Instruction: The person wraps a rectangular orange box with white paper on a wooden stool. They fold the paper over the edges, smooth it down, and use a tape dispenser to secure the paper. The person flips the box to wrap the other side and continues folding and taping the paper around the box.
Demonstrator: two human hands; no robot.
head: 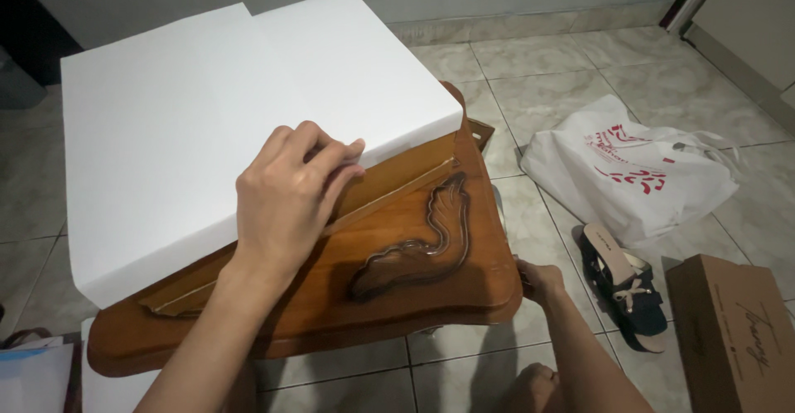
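the tiled floor (pixel 580 65) fills the background, pale grey-beige squares with thin dark joints, running up to a light wall at the top of the view.

next in size is the white sheet (pixel 190 123), a large flat sheet, apparently stiff, that lies tilted across the upper left and covers most of a carved wooden panel (pixel 431 297). the sheet's lower edge runs diagonally from lower left to upper right, and a second white layer shows as a step near its top edge.

the wooden panel is reddish brown with a rounded, moulded rim and a raised feather-like carving (pixel 422 243) in its middle. a thin strip of brown cardboard (pixel 389 194) lies between the sheet and the wood, along the sheet's lower edge.

to the right, on the floor, a white plastic bag (pixel 629 169) with red print lies crumpled. just below it rest dark sandals (pixel 625 285) with tan insoles, and beside those, at the lower right, a brown cardboard box (pixel 733 334).

the left hand (pixel 290 198) rests on the lower edge of the white sheet, fingers curled over that edge and gripping it where it meets the cardboard strip. the right hand (pixel 540 280) is closed on the right rim of the wooden panel, fingers tucked under the edge, holding it.

at the lower left corner a bit of white and pale blue material (pixel 33 376) shows, too cut off to tell what it is.
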